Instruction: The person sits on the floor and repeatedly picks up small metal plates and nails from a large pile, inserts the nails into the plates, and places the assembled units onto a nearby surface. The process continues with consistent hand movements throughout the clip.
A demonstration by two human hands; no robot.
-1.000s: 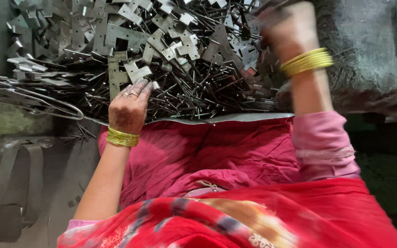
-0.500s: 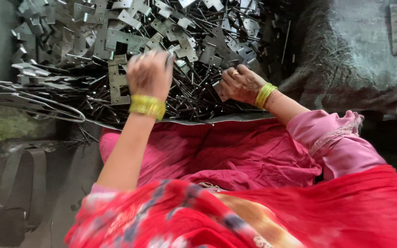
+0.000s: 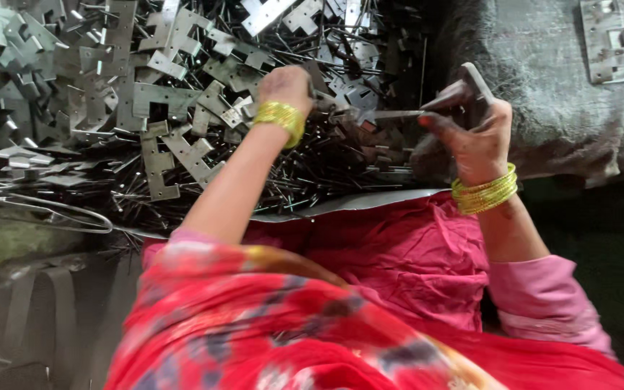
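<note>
1. Dim workspace: a heap of flat grey metal hinge plates (image 3: 175, 94) and thin dark pins (image 3: 326, 170) covers the surface ahead; too many to count.
2. Left hand (image 3: 287, 83) reaches into the heap, fingers curled among the parts; its grip cannot be made out.
3. Right hand (image 3: 474, 133) is closed around one hinge plate (image 3: 464, 90), with a pin (image 3: 399, 113) at its edge.
4. One assembled hinge (image 3: 608, 40) lies on grey cloth (image 3: 543, 94), top right.

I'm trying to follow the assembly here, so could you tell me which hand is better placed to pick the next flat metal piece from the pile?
Probably the left hand: it reaches into the pile of hinge plates and thin pins. The right hand is off to the side, already gripping a metal piece.
</note>
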